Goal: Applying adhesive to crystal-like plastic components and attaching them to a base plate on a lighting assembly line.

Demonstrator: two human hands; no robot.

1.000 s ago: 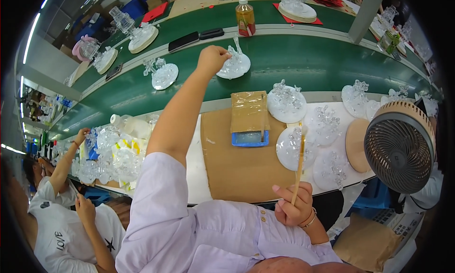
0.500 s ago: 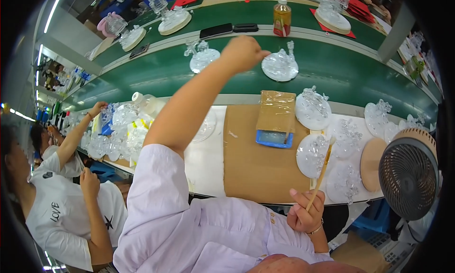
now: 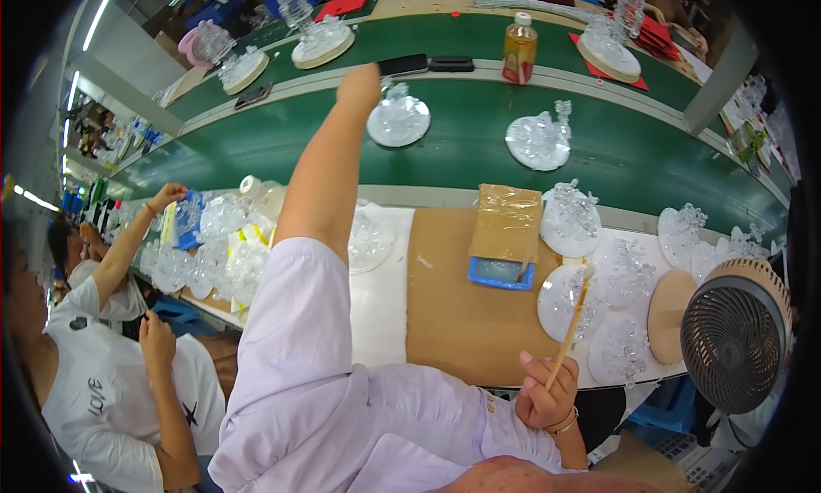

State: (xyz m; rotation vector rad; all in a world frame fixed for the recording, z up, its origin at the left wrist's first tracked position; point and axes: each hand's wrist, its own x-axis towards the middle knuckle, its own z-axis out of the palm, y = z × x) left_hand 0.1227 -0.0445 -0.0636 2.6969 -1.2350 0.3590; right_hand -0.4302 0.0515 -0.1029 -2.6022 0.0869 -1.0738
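Note:
My left arm stretches far forward over the green belt (image 3: pixel 466 138). My left hand (image 3: pixel 359 84) is beside a white round base with clear plastic pieces (image 3: pixel 398 121); its fingers are turned away and hidden, so a touch cannot be told. Farther right on the belt sits another such round base (image 3: pixel 537 142). Close to my body, my right hand (image 3: pixel 547 395) is closed around the thin wooden handle of a brush (image 3: pixel 569 335), its pale tip pointing up. Behind that tip lies a round base with clear pieces (image 3: pixel 560 298).
A blue tray (image 3: pixel 500 273) partly covered by taped cardboard stands on the brown board (image 3: pixel 449 322). Several clear-decorated discs (image 3: pixel 620 343) and a black fan (image 3: pixel 735 339) are on the right. Bagged clear parts (image 3: pixel 224 219) and a co-worker (image 3: pixel 120 390) are on the left. A drink bottle (image 3: pixel 519 48) stands beyond.
My left hand has moved left, away from the right-hand base toward the left one. Both bases on the belt have shifted slightly right. My right hand still holds the brush. The view has tilted a little.

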